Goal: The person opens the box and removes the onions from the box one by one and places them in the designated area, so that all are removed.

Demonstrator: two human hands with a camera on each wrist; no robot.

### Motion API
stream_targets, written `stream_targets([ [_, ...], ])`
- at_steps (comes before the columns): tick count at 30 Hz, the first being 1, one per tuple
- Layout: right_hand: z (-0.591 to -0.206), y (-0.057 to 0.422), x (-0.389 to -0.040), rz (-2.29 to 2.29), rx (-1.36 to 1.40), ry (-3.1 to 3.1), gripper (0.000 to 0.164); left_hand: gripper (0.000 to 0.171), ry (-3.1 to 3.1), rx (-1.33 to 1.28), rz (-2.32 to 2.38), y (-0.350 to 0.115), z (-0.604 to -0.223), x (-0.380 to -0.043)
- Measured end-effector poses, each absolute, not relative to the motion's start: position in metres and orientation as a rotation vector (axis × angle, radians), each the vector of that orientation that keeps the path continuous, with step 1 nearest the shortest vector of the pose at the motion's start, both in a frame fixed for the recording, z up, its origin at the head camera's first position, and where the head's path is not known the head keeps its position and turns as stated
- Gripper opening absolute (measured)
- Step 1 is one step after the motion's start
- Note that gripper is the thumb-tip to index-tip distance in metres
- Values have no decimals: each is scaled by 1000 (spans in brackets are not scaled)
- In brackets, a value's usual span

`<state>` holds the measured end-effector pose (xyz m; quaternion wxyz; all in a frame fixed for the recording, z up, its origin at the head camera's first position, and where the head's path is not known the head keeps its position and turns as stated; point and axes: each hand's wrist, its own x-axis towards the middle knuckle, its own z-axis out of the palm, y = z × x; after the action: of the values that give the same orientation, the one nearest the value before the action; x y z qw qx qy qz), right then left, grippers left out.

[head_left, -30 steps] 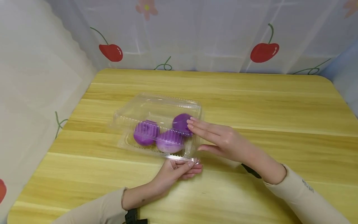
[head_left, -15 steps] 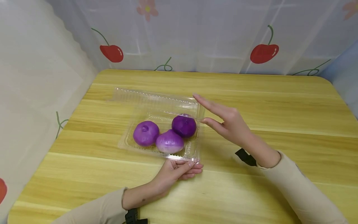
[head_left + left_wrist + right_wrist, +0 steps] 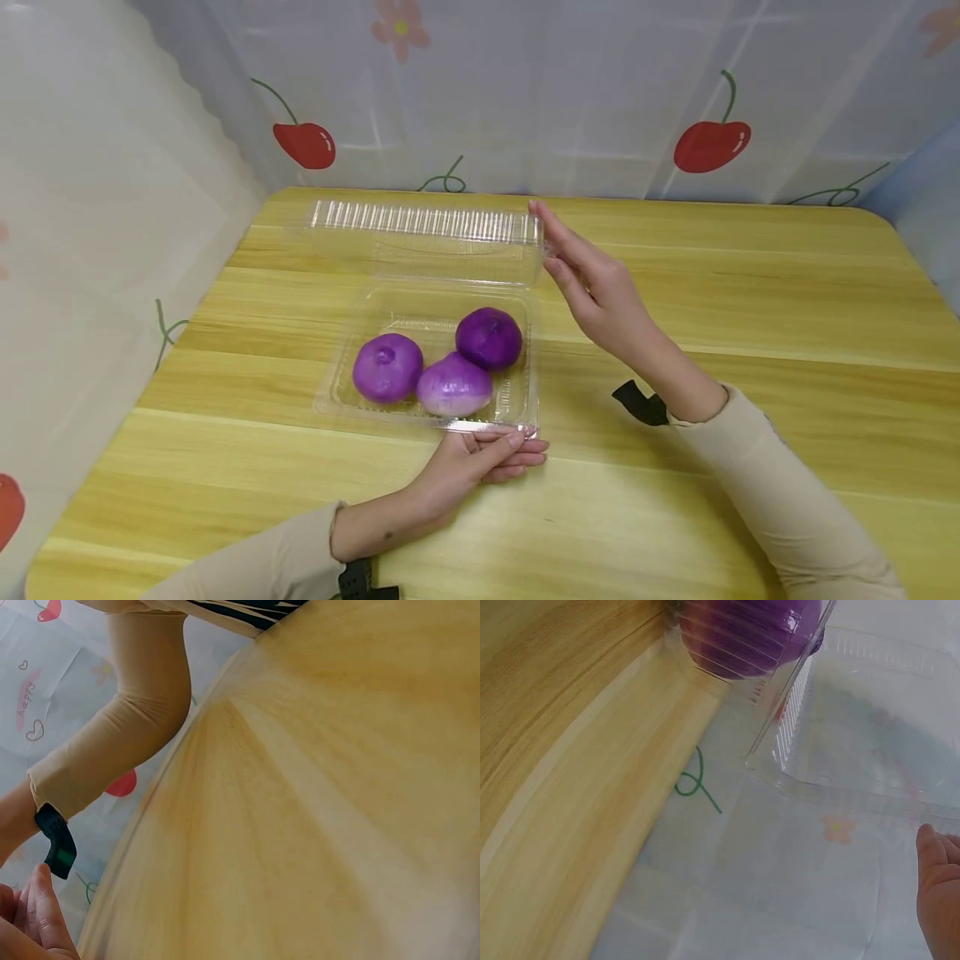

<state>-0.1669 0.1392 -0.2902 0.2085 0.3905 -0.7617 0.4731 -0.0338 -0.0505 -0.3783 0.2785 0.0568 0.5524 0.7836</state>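
A clear plastic clamshell container (image 3: 337, 392) sits on the wooden table, its lid (image 3: 450, 223) raised nearly upright at the back. Three purple onions lie in the base: one at left (image 3: 387, 368), a paler-bottomed one (image 3: 454, 385) in the middle, a darker one (image 3: 489, 338) at right. My left hand (image 3: 476, 467) pinches the front right corner of the base between thumb and fingers. At the lid's right edge, my right hand (image 3: 600, 287) holds the rim, thumb toward the front and fingers behind. In the right wrist view its thumb (image 3: 930, 851) meets the lid rim.
The wooden table (image 3: 712, 275) extends on both sides of the container. A pale curtain (image 3: 570, 108) printed with cherries and flowers hangs behind the table, and another pale sheet (image 3: 97, 208) hangs on the left. Dark straps (image 3: 641, 404) are on both wrists.
My right hand has moved up and back, swinging the lid from low over the onions to nearly upright. The left hand stays at the base's front right corner.
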Motion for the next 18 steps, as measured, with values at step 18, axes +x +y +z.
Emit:
stream_targets([
  [18, -335, 139, -196, 1886, 837, -2475, 58, 39, 1453, 146, 2109, -49, -379, -34],
])
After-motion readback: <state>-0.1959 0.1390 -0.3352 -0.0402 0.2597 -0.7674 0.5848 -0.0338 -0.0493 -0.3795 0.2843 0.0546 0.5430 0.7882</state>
